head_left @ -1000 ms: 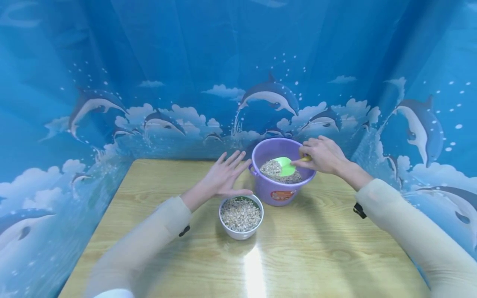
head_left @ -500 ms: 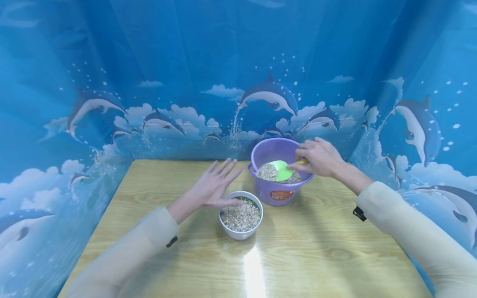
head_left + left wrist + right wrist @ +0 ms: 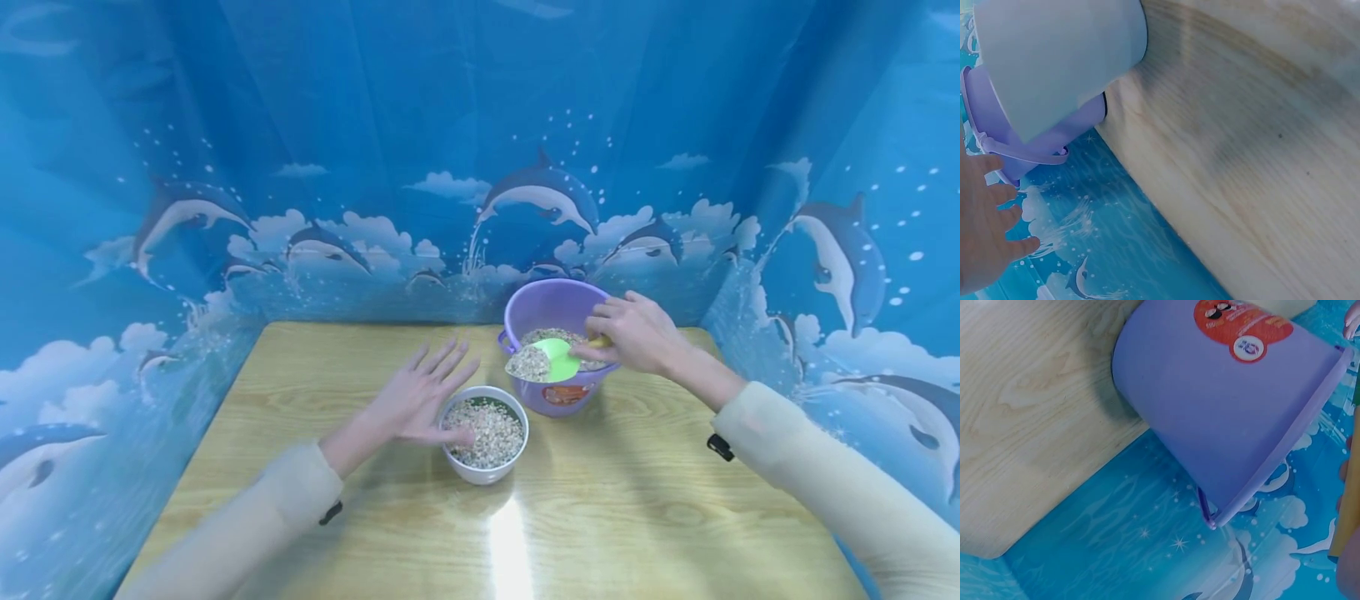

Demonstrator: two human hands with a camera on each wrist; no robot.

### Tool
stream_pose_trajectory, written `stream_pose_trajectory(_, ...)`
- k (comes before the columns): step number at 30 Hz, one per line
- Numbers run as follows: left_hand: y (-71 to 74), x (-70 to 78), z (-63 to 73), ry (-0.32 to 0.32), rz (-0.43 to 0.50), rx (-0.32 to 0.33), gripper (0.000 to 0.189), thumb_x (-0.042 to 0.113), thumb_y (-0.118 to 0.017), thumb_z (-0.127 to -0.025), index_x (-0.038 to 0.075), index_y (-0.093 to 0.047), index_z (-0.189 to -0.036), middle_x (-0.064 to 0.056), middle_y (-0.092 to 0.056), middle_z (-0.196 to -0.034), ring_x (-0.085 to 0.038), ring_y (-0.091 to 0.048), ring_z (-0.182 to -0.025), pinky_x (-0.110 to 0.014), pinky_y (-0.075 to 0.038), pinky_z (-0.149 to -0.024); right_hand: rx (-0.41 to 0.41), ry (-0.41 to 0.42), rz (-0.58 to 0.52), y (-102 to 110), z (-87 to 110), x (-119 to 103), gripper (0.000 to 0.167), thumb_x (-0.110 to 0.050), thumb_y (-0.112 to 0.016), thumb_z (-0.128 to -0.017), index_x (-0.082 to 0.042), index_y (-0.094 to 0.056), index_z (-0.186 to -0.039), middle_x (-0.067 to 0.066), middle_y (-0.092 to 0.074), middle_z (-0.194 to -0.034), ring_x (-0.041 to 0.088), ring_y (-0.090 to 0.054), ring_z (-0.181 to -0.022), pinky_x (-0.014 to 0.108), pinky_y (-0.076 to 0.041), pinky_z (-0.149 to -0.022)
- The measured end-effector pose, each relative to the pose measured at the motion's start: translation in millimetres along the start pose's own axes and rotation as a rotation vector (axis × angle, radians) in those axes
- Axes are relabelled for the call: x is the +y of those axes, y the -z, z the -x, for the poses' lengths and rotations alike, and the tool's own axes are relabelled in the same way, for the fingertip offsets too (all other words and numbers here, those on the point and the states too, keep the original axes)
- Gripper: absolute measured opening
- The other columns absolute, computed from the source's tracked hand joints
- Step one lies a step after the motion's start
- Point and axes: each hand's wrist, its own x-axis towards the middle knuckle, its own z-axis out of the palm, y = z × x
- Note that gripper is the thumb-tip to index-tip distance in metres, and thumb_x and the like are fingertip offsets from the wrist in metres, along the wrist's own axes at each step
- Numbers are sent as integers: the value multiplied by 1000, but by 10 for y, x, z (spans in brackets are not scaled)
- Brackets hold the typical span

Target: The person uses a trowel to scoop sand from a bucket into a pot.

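Right of centre: your right hand [image 3: 633, 337] grips a loaded scoop [image 3: 559, 362] | centre: your left hand [image 3: 422, 403], fingers spread, near the bowl [image 3: 483, 476] | tilting could spill grains [image 3: 528, 364]

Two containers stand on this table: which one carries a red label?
The purple bucket: the red label sits on its outer wall. The smaller white bowl shows no such label in any view.

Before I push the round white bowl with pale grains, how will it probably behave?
The round white bowl is probably heavy for its size, with pale grains lying high inside. Because it narrows downward, a high push might tip it. Smooth outside, it may feel slippery.
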Motion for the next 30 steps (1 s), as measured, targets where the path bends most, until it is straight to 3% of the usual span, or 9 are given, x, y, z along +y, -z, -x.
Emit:
stream_pose_trajectory(5,-78,33,63,-12,-2,29,119,99,-31,-85,12,-31,-167,-22,-24,-173,-43,-30,-161,-66,-30,-128,9,16,13,-6,-1,-87,39,-58,-83,-81,-20,-73,-77,-8,-66,-70,11,-54,-67,23,-35,-61)
stream_pose_trajectory(11,-115,81,132,-6,4,14,115,87,-59,-83,11,-34,-166,-22,-23,-173,-43,-30,-160,-66,-31,-128,30,32,18,-29,-8,-182,40,-58,-84,-79,-19,-75,-79,-5,-70,-73,14,-60,-70,30,-49,-64)
stream_pose_trajectory(14,-136,97,164,-1,14,-8,116,87,-59,-83,11,-31,-167,-22,-22,-174,-42,-29,-161,-66,-30,-128,43,50,30,-42,-12,-232,40,-57,-86,-79,-19,-75,-79,-5,-70,-74,16,-61,-71,33,-52,-67)
stream_pose_trajectory(30,-236,93,223,28,5,-43,120,92,-53,-83,11,-26,-168,-21,-20,-174,-40,-27,-162,-62,-30,-130,-2,101,94,-93,-89,-473,41,-63,-79,-85,-22,-75,-79,-7,-70,-74,15,-58,-68,29,-43,-64)
